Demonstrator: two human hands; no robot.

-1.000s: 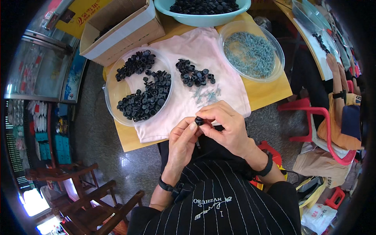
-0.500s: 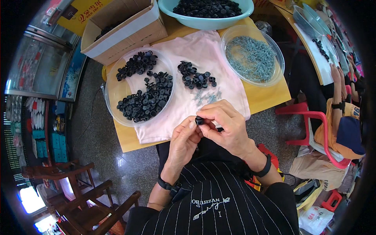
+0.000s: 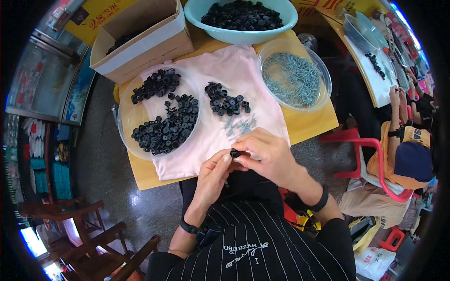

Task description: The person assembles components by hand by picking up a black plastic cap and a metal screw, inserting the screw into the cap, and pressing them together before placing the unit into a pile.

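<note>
Between both hands, just off the table's near edge, is a small black plastic part (image 3: 235, 153). My left hand (image 3: 213, 173) pinches it with thumb and fingertips. My right hand (image 3: 268, 157) is closed at its other side, fingers bent around it; whether it also holds a screw cannot be seen. Beyond the hands, several loose screws (image 3: 239, 125) lie on a pink cloth (image 3: 276, 126), with a small pile of black plastic parts (image 3: 227, 99) behind them. To the left, a round clear tray (image 3: 125, 136) holds two heaps of similar black parts.
A clear round tub (image 3: 326, 96) of screws sits at right on the yellow table (image 3: 318, 119). At the back stand a cardboard box (image 3: 145, 49) and a light blue basin (image 3: 234, 36) of black parts. A red chair (image 3: 344, 136) with a seated person is at right; wooden chairs (image 3: 93, 227) stand lower left.
The view has shifted a little, so the table sits lower and more to the left. Both hands still hold the black part together, with the right fingers slightly more curled over it.
</note>
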